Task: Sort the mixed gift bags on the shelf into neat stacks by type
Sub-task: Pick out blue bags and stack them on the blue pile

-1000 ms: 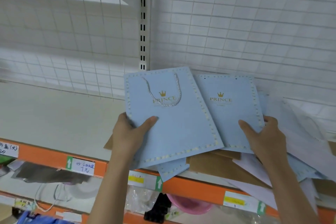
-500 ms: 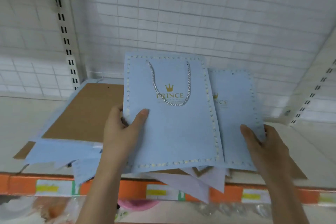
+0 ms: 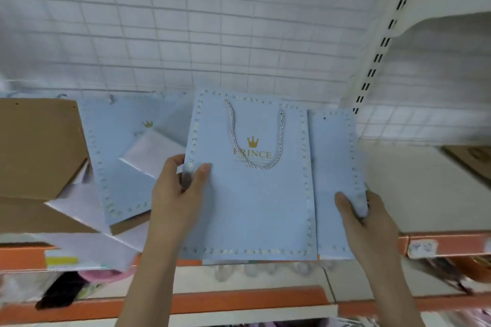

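Left hand (image 3: 178, 188) pinches top blue bag (image 3: 252, 194) | right hand (image 3: 364, 218) grips second blue bag (image 3: 334, 167), half under the first | left of the hands: mixed pile (image 3: 117, 167) unsorted, maybe another blue one | sorting barely begun, most remains

A white wire-grid back panel (image 3: 186, 21) rises behind the cream shelf (image 3: 414, 188), orange-edged; a slotted upright (image 3: 382, 42) stands far right.
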The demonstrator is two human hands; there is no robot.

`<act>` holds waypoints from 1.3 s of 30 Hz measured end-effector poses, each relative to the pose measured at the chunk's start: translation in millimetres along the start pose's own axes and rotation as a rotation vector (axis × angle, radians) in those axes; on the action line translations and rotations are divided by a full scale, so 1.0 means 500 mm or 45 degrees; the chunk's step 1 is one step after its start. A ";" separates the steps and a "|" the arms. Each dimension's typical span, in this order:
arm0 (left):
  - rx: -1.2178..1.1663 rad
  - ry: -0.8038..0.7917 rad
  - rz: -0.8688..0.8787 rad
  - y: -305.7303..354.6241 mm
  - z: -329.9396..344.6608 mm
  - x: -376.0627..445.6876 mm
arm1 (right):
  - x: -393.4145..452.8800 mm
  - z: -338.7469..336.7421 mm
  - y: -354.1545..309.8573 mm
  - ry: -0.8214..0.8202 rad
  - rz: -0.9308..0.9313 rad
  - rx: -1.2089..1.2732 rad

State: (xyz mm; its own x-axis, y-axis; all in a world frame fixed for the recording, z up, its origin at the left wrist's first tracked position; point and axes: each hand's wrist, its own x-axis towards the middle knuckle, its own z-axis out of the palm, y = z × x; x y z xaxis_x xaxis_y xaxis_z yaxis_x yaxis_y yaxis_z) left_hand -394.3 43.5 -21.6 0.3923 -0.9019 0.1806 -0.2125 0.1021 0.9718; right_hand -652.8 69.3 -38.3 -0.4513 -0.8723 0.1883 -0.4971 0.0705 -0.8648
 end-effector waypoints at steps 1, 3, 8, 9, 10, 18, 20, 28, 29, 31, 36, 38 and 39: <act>0.032 0.003 0.002 0.002 0.013 -0.001 | 0.011 -0.003 0.010 -0.020 0.020 0.004; 0.085 0.008 0.009 0.007 0.040 0.003 | 0.030 -0.005 0.024 -0.047 0.039 0.013; 0.092 0.014 0.019 0.010 0.117 0.020 | 0.072 -0.027 0.049 -0.063 0.056 0.046; 0.080 0.013 0.019 0.011 0.134 0.023 | 0.082 -0.035 0.054 -0.056 0.056 0.041; 0.079 0.009 0.023 0.013 0.153 0.025 | 0.093 -0.046 0.060 -0.045 0.062 0.038; 0.170 -0.045 0.071 0.024 0.324 -0.013 | 0.202 -0.159 0.171 -0.053 0.090 0.062; 0.210 0.006 0.034 0.029 0.383 -0.044 | 0.239 -0.201 0.215 -0.071 0.076 0.065; 0.175 0.065 -0.141 0.062 0.617 -0.186 | 0.370 -0.414 0.356 -0.169 0.034 -0.063; 0.168 0.056 -0.155 0.064 0.638 -0.200 | 0.381 -0.434 0.369 -0.176 0.035 -0.088; 0.160 0.028 -0.178 0.068 0.669 -0.216 | 0.399 -0.463 0.389 -0.195 0.035 -0.135; 0.161 0.012 -0.175 0.086 0.712 -0.213 | 0.452 -0.486 0.421 -0.226 0.020 -0.205; 0.160 0.010 -0.153 0.093 0.722 -0.201 | 0.474 -0.485 0.427 -0.208 0.040 -0.203; 0.152 0.005 -0.146 0.093 0.728 -0.194 | 0.485 -0.483 0.431 -0.202 0.056 -0.216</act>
State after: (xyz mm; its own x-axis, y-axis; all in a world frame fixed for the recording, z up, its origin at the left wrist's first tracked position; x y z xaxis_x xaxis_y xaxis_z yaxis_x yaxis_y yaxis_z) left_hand -767.9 -16.9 -49.1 0.4233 -0.9032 0.0705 -0.2708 -0.0519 0.9612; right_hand -1048.4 -10.1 -66.9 -0.3599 -0.9307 0.0651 -0.6029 0.1787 -0.7775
